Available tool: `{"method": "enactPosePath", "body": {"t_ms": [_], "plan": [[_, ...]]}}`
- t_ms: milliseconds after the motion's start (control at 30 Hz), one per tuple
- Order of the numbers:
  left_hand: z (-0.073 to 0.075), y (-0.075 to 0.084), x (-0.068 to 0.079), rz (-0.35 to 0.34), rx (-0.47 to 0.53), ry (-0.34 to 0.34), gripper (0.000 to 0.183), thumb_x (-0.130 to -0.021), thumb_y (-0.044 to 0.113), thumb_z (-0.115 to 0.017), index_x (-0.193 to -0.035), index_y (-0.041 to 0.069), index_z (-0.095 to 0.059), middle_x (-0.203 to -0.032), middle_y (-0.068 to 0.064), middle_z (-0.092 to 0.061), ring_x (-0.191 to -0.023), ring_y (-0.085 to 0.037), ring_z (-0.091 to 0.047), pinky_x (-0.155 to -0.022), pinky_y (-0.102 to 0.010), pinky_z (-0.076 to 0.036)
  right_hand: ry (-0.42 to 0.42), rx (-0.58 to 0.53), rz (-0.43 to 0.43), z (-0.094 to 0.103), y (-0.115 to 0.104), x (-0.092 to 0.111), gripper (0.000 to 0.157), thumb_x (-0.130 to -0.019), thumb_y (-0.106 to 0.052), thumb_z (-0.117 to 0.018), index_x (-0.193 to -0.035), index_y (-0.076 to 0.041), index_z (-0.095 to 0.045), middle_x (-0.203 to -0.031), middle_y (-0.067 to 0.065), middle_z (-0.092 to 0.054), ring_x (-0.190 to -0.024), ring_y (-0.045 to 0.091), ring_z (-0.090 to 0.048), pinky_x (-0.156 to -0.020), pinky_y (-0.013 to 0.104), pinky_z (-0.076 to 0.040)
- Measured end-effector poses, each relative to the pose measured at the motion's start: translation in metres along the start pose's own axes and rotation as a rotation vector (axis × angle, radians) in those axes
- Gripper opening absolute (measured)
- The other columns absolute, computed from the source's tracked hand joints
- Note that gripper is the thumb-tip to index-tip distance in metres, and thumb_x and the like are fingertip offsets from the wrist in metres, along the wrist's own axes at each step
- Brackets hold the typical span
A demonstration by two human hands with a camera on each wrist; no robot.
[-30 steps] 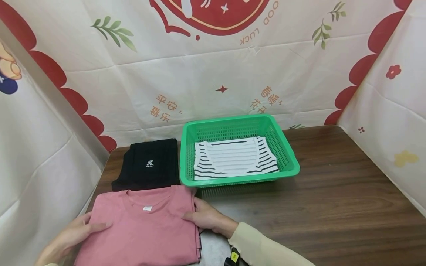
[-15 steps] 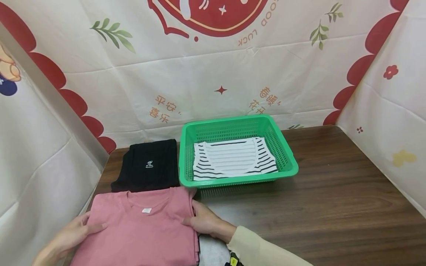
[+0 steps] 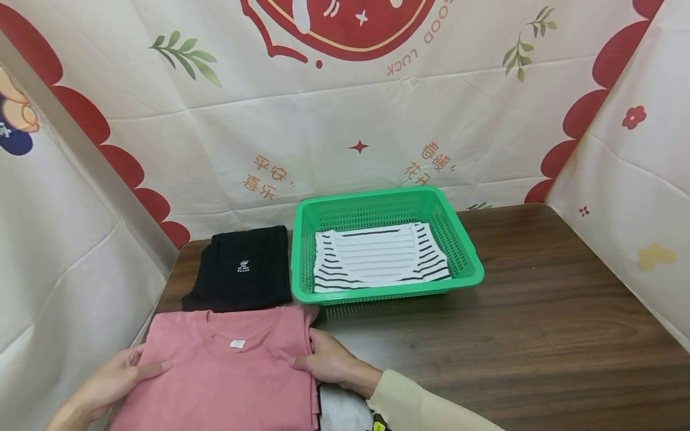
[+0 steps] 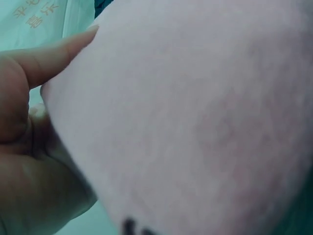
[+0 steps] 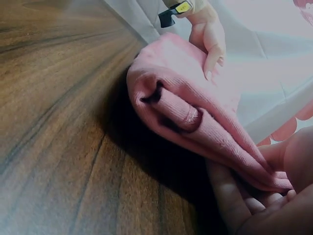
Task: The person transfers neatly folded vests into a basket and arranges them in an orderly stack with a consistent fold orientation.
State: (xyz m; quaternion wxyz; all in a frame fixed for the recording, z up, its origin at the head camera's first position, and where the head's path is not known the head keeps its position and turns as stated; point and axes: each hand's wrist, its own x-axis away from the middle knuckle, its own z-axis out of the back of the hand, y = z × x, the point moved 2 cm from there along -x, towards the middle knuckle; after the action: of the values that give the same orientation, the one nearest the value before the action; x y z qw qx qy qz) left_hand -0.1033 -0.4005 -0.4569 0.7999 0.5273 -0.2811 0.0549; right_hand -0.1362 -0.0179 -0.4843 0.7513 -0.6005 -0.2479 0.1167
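A folded pink T-shirt, its neckline and white label uppermost, spans the front left of the head view. My left hand grips its left side, thumb on top; the left wrist view shows that thumb lying along the cloth. On the opposite side my right hand holds the edge. From the right wrist view, stacked pink layers show at that edge, with the right fingers beneath them. The shirt's near end runs out of the head view.
Behind the shirt lies a folded black garment with a small white print. A green basket beside it holds a folded white garment with dark stripes. Brown wooden tabletop extends right. Printed white cloth hangs behind.
The pink T-shirt has shifted slightly toward the person and a little left, with both hands still holding it. The basket and black garment stay in place.
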Motion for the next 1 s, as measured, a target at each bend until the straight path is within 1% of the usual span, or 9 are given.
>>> {"method": "enactPosePath", "body": {"t_ms": [167, 267, 467, 600, 767, 867, 1000], "plan": [[0.0, 0.003, 0.005, 0.007, -0.016, 0.018, 0.061, -0.101, 0.022, -0.056, -0.136, -0.021, -0.034, -0.109, -0.01, -0.068, -0.093, -0.019, -0.065, -0.078, -0.038, -0.056, -0.011, -0.012, 0.002, -0.003, -0.002, 0.004, 0.021, -0.084, -0.005, -0.074, -0.103, -0.007, -0.066, -0.092, 0.001, -0.07, -0.082, 0.011, -0.061, -0.077, 0.03, -0.052], [-0.001, 0.004, 0.007, 0.013, -0.019, 0.017, 0.059, -0.1, 0.023, -0.057, -0.134, -0.02, -0.037, -0.107, -0.011, -0.068, -0.092, -0.02, -0.065, -0.077, -0.039, -0.057, -0.019, -0.018, 0.006, -0.005, -0.005, 0.007, 0.019, -0.083, -0.006, -0.075, -0.1, -0.008, -0.066, -0.087, 0.001, -0.071, -0.077, 0.01, -0.062, -0.072, 0.028, -0.052], [-0.001, 0.004, 0.01, -0.015, 0.012, -0.018, 0.05, -0.101, 0.02, -0.056, -0.131, -0.018, -0.041, -0.103, -0.009, -0.069, -0.088, -0.021, -0.067, -0.076, -0.04, -0.057, -0.049, -0.07, 0.012, -0.009, -0.012, 0.012, 0.021, -0.084, -0.005, -0.075, -0.103, -0.007, -0.065, -0.083, 0.005, -0.072, -0.071, 0.013, -0.066, -0.063, 0.027, -0.054], [0.0, 0.005, 0.012, -0.019, 0.006, -0.025, 0.046, -0.102, 0.02, -0.055, -0.129, -0.015, -0.046, -0.101, -0.009, -0.069, -0.087, -0.02, -0.067, -0.076, -0.038, -0.057, -0.072, -0.099, -0.005, -0.011, -0.017, 0.016, 0.022, -0.086, -0.005, -0.074, -0.106, -0.009, -0.064, -0.081, 0.005, -0.073, -0.068, 0.014, -0.068, -0.057, 0.027, -0.054], [0.002, 0.006, 0.017, 0.003, -0.032, 0.01, 0.053, -0.101, 0.023, -0.056, -0.133, -0.018, -0.042, -0.106, -0.008, -0.068, -0.091, -0.016, -0.066, -0.077, -0.035, -0.056, -0.092, -0.135, 0.007, -0.012, -0.024, 0.02, 0.024, -0.087, -0.005, -0.073, -0.108, -0.009, -0.062, -0.078, 0.006, -0.073, -0.064, 0.015, -0.068, -0.051, 0.028, -0.054], [0.003, 0.007, 0.02, -0.01, -0.043, 0.033, 0.052, -0.102, 0.022, -0.056, -0.133, -0.017, -0.041, -0.107, -0.005, -0.069, -0.091, -0.014, -0.066, -0.077, -0.034, -0.056, -0.09, -0.15, 0.028, -0.011, -0.028, 0.022, 0.027, -0.087, -0.004, -0.072, -0.11, -0.008, -0.06, -0.079, 0.007, -0.073, -0.064, 0.014, -0.067, -0.05, 0.028, -0.053], [0.003, 0.01, 0.024, -0.041, -0.018, 0.02, 0.05, -0.103, 0.019, -0.054, -0.135, -0.016, -0.04, -0.108, -0.001, -0.069, -0.093, -0.013, -0.067, -0.079, -0.034, -0.057, -0.076, -0.163, 0.036, -0.01, -0.032, 0.024, 0.034, -0.087, -0.003, -0.072, -0.117, -0.007, -0.057, -0.083, 0.007, -0.073, -0.062, 0.014, -0.065, -0.048, 0.027, -0.051]]}}
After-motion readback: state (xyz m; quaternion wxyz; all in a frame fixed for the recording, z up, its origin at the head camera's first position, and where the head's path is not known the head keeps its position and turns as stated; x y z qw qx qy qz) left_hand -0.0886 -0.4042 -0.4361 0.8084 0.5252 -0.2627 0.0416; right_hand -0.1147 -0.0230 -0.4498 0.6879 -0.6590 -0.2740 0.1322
